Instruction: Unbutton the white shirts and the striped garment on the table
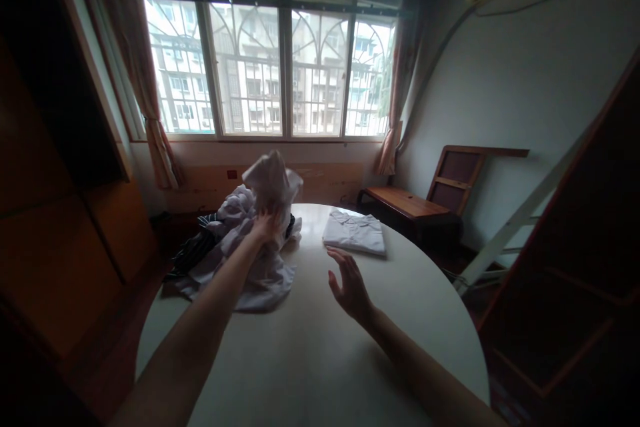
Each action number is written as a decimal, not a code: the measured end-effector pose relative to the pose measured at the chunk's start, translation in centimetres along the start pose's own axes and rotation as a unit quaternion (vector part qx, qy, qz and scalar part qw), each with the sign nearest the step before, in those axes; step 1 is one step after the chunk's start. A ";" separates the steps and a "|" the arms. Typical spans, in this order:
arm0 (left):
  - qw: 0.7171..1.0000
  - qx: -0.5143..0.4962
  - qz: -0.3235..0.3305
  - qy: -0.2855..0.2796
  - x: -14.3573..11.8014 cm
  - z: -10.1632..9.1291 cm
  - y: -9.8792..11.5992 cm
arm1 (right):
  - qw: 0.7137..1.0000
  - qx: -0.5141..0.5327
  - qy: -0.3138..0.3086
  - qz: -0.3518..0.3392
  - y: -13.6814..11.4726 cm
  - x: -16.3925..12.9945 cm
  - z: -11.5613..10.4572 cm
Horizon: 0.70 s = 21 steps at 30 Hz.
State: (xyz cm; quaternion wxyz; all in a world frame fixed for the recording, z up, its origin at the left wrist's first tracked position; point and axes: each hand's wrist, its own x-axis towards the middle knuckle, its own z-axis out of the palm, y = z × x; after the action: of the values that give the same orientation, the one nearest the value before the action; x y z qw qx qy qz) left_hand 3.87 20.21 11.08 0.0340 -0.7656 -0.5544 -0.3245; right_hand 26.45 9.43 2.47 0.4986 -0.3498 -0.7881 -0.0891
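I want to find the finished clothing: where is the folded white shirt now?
In the head view, the folded white shirt lies flat on the round table, far right side, just beyond the open right hand and right of the clothes pile.

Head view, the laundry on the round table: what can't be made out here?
- Left hand: its fingertips sink into the lifted white garment, so the grip itself is hidden.
- Clothes pile: the number of pieces is unclear in backlit, overlapping folds; the striped item hangs past the table rim.
- Folded white shirt: details too small.
- Right hand: open, holding nothing; whether it touches the table is unclear.
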 end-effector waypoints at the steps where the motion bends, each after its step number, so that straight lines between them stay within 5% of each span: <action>1: 1.000 0.005 -0.013 -0.019 -1.3 2.0 -0.5 | 1.000 0.005 -0.005 0.003 0.0 -0.1 0.1; 4: 0.995 0.075 -0.059 -0.041 -4.1 6.6 -1.9 | 1.000 0.014 -0.010 0.009 0.0 -0.3 0.3; 7: 0.991 0.119 -0.046 -0.037 -4.9 8.6 -2.7 | 0.999 0.022 -0.031 0.023 -0.1 -0.6 0.8; 12: 0.991 0.134 -0.001 0.020 -5.1 9.3 -3.6 | 0.991 -0.017 -0.113 0.073 1.2 -1.5 2.1; 16: 0.988 0.120 0.074 0.067 -5.8 9.1 -3.5 | 0.978 -0.120 -0.103 0.136 5.5 -1.7 2.1; 21: 0.991 0.086 0.069 0.078 -5.8 9.2 -3.4 | 0.924 -0.288 -0.094 0.233 10.8 -1.2 0.8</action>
State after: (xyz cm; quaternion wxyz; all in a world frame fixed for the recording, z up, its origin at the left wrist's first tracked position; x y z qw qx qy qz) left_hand 4.13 20.47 -0.30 0.1653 -0.7685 -0.5221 -0.3310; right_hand 33.05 17.29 -1.17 0.3063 -0.6589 -0.6682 -0.1600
